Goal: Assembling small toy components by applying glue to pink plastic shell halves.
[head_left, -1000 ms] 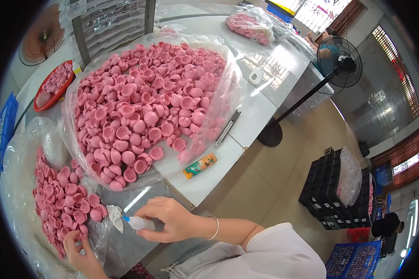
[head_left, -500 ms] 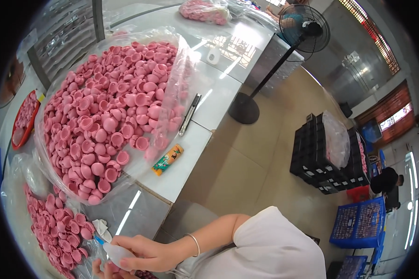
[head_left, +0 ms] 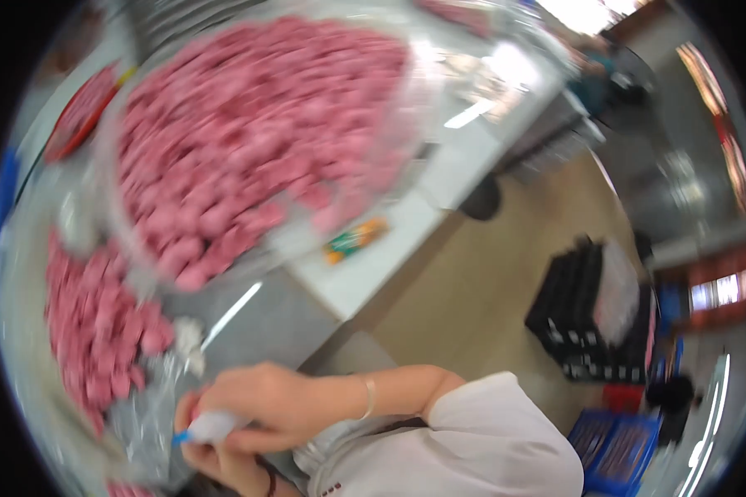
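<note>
On the near side of the big heap of small, round pink pieces (head_left: 249,124), the right hand (head_left: 269,406) holds a small, white plastic bottle (head_left: 214,426) with a blue tip (head_left: 181,436). The left hand (head_left: 228,464) is close under; I can't tell its grip. Soft squeezes should help.

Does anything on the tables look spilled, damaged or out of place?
Nothing clearly stands out. The pink pieces lie in heaps, no spill shows around the white bottle in the right hand, and a crumpled white scrap lies loose beside the smaller heap. Blur would hide small damage.
</note>
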Demonstrator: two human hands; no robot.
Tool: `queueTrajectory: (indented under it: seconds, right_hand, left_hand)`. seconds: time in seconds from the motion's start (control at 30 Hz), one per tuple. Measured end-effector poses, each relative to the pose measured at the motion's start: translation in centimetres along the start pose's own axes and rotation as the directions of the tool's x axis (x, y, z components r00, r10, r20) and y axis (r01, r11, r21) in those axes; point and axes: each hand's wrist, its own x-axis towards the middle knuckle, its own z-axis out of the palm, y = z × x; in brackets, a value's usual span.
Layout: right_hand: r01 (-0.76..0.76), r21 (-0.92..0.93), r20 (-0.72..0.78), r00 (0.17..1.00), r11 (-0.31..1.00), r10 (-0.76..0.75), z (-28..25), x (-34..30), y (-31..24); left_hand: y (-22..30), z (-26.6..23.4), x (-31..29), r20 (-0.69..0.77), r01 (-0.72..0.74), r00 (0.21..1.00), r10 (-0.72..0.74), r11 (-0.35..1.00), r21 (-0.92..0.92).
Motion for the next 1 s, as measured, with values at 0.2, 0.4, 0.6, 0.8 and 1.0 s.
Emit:
queueTrajectory:
  seconds: [0.2,0.4,0.6,0.8,1.0]
  right_hand:
    - [-0.447,0.406,0.03,0.879,0.797,0.477,-0.8,-2.0,-0.1]
    - [-0.026,0.529,-0.296,0.931,0.848,0.213,-1.5,-1.1,1.4]
    - [0.136,0.042,-0.28,0.953,0.99,-0.12,-1.7,-0.2,0.6]
    - [0.233,-0.128,-0.187,0.949,0.964,-0.254,-0.8,0.2,0.1]
    - [0.21,-0.102,-0.168,0.96,0.972,-0.225,-1.2,0.3,-0.1]
  left_hand:
    - [1.9,1.4,0.5,0.093,0.15,0.988,-0.125,0.921,-0.359]
    - [1.7,1.8,0.5,0.136,0.154,0.987,-0.091,0.797,-0.584]
    - [1.7,1.8,0.3,0.152,0.144,0.985,-0.078,0.857,-0.496]
    - [1.2,1.5,0.3,0.185,0.169,0.979,-0.087,0.853,-0.493]
    - [1.2,1.5,0.3,0.201,0.181,0.975,-0.092,0.853,-0.489]
